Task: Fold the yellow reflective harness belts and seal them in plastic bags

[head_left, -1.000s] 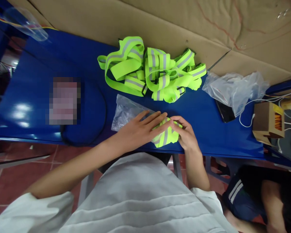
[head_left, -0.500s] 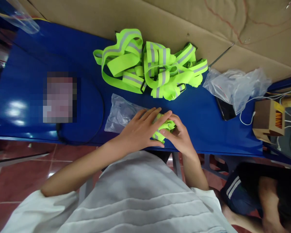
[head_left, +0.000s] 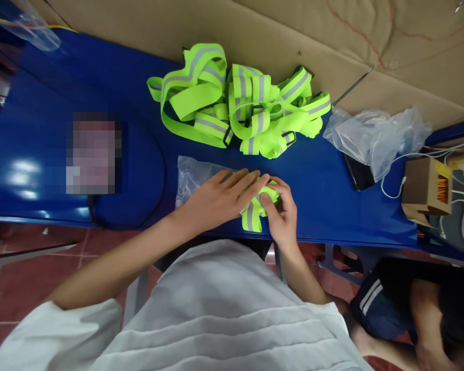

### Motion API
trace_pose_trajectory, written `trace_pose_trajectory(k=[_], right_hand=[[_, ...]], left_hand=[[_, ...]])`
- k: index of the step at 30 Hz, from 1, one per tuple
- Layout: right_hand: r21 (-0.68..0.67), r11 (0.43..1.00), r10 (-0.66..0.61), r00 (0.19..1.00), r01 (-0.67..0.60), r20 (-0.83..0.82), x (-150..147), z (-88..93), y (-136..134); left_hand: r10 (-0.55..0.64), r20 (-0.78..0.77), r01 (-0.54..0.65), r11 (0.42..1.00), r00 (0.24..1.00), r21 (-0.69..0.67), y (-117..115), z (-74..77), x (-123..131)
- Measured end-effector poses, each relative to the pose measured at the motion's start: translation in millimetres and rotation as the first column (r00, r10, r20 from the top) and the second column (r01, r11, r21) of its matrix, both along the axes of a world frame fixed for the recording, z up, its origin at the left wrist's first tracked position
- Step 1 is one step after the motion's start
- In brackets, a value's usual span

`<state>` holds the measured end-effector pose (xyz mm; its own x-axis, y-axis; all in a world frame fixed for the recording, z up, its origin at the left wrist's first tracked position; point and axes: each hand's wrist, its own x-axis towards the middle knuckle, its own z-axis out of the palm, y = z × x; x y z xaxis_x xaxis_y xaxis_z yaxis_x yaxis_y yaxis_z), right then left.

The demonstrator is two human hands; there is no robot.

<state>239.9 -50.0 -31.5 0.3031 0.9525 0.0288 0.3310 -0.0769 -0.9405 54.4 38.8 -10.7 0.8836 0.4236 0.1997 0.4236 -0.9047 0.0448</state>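
A folded bundle of neon-yellow reflective strap (head_left: 252, 217) with a grey stripe lies near the table's front edge, its loose end hanging towards me. My right hand (head_left: 284, 214) grips the bundle from the right, thumb on top and fingers curled round the far side. My left hand (head_left: 226, 198) rests over the bundle's left part with fingers stretched out; its thumb is hidden. Beneath the left hand lies a clear plastic bag (head_left: 191, 178), partly covered. Behind, a pile of similar reflective straps (head_left: 259, 111) with black buckles sits on the blue table (head_left: 320, 196).
At the right are crumpled plastic bags (head_left: 379, 134), a dark phone (head_left: 359, 172), white cables and a small cardboard box (head_left: 425, 185). A blurred-out object (head_left: 95, 154) with a black cable lies left. Another person's arm (head_left: 427, 314) shows at lower right.
My left hand has shifted slightly left, and its thumb has gone out of sight. More of the strap's end shows below the hands. The plastic bag's visible part has moved right and shrunk.
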Motion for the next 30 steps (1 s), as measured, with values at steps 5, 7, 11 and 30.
trace_pose_trajectory(k=[5, 7, 11, 30], right_hand=[[0.018, 0.974, 0.22, 0.958, -0.226, 0.182, 0.3, 6.4, -8.9], [0.006, 0.948, 0.308, 0.922, -0.319, 0.235, 2.9, 10.3, -11.3], [0.032, 0.962, 0.257, 0.938, -0.272, 0.231, 8.3, 11.5, -9.4], [0.116, 0.959, 0.237, 0.954, -0.26, 0.182, 3.9, -1.7, -11.0]], left_hand=[[0.021, 0.01, -0.02, 0.994, 1.0, -0.109, 4.2, 2.0, 1.4], [0.022, -0.001, -0.022, 0.99, 1.0, -0.14, 4.9, 4.6, -0.1], [0.024, 0.023, -0.021, 0.988, 0.999, -0.151, 2.7, 5.9, -1.2], [-0.032, 0.127, 0.046, 0.993, 0.991, -0.107, 2.3, -2.6, -0.4]])
